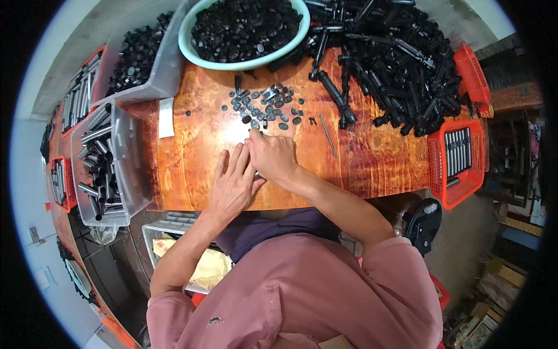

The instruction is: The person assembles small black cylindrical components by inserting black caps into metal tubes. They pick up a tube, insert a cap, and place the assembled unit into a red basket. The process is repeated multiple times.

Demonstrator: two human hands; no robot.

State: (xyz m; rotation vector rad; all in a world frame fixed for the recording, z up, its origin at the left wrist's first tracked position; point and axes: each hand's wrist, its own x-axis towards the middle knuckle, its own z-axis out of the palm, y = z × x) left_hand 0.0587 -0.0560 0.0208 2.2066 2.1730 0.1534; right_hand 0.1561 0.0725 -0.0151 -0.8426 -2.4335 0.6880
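Both my hands meet at the table's near middle. My left hand point(231, 183) lies with its fingers fairly straight and close together, its thumb against a short metal tube point(258, 175) that is mostly hidden under the hands. Curled just beside it, my right hand point(272, 157) is closed, its fingertips pressed down by the left fingers; what they grip is hidden. Right beyond the fingertips lie scattered small black oval caps point(270, 106). A thin metal rod point(328, 136) rests to the right of them, with a few tiny dark pieces point(313, 121) beside it.
A pale green basin point(185, 36) of black caps stands at the back. Black tubular assemblies point(401, 75) are heaped back right. A red basket point(444, 192) of metal tubes sits at right. Clear bins point(131, 168) of tubes and black parts line the left, near a white strip point(166, 117).
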